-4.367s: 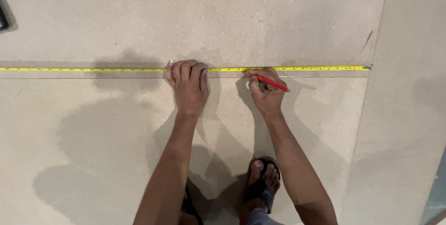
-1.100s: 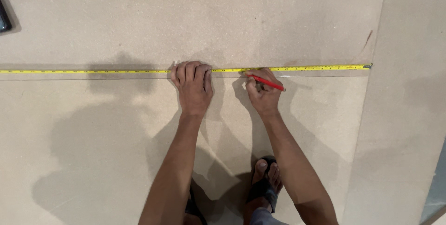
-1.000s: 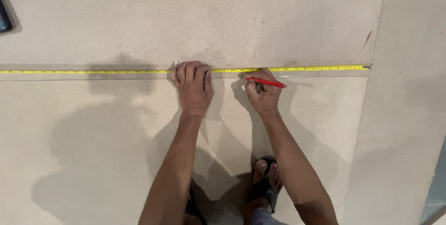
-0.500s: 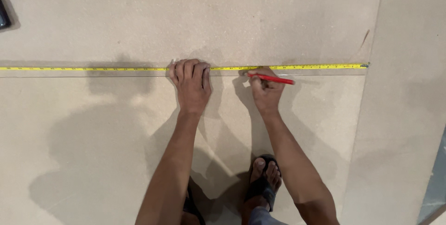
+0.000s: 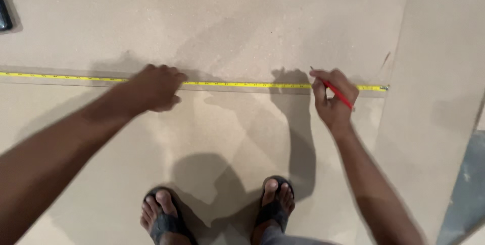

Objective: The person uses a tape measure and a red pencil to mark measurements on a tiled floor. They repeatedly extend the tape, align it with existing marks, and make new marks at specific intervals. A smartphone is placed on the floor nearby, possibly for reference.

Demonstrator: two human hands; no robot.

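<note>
Bottom edge: 2 feet in dark sandals, left foot (image 5: 164,214) and right foot (image 5: 275,205), both cut off at the heel by the frame; a scrap of grey cloth below the right one is too cropped to identify. They stand on a pale board (image 5: 227,139) that fills most of the view. Left forearm enters from the lower left corner, elbow out of frame, reaching up and right. Right forearm rises from the bottom right, also cut at the elbow.

Left hand (image 5: 154,87) lies palm down, fingers loosely curled, fingertips on the tape (image 5: 242,84); it grips nothing that I can see, and it hides a short stretch of the tape. Right hand (image 5: 331,96) is closed around a red pencil (image 5: 337,93), held slanted with the tip up-left at the tape; the lower end is hidden behind the fingers.

The yellow tape runs flat, left to right across the board, cut off at the left edge and ending near the board's right edge. Markings too small to read. Far top left: a dark object (image 5: 5,15), mostly out of frame, unidentifiable.
</note>
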